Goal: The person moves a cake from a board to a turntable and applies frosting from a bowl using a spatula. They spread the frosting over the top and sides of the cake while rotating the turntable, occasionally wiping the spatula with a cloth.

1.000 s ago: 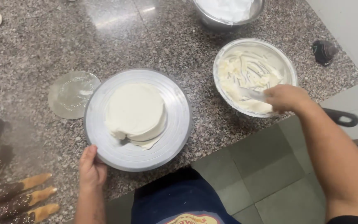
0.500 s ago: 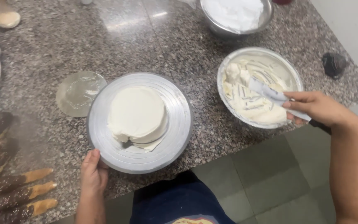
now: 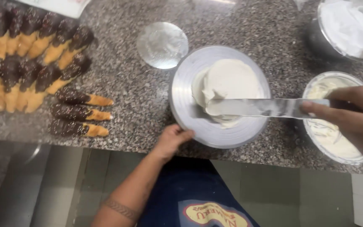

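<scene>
The right hand (image 3: 353,115) has its grip pinched around the handle end of a long metal spatula (image 3: 261,107), thumb and fingers pressed on it where the blade begins. From that grip the blade runs out level toward the person's left and lies across the near part of a small round white cake (image 3: 227,84), its cream-loaded tip touching the cake's near-left edge. The cake sits on a round metal turntable (image 3: 181,96), which stands on the speckled stone bench (image 3: 127,105). The left hand (image 3: 172,141) is at the turntable's near rim, below and well left of the spatula grip; its fingers curl against the rim edge, loosely closed on it rather than spread. Just under the right hand's grip sits a metal bowl of pale cream (image 3: 332,138), partly hidden by the hand. Beyond that grip, at the far side of the bench, stands a second metal bowl (image 3: 349,29) heaped with white cream. Farther along from the blade's tip, past the turntable, lies a small round clear lid (image 3: 162,44), and well beyond it, rows of chocolate-dipped pastry cones (image 3: 30,54) are laid out on the bench.
</scene>
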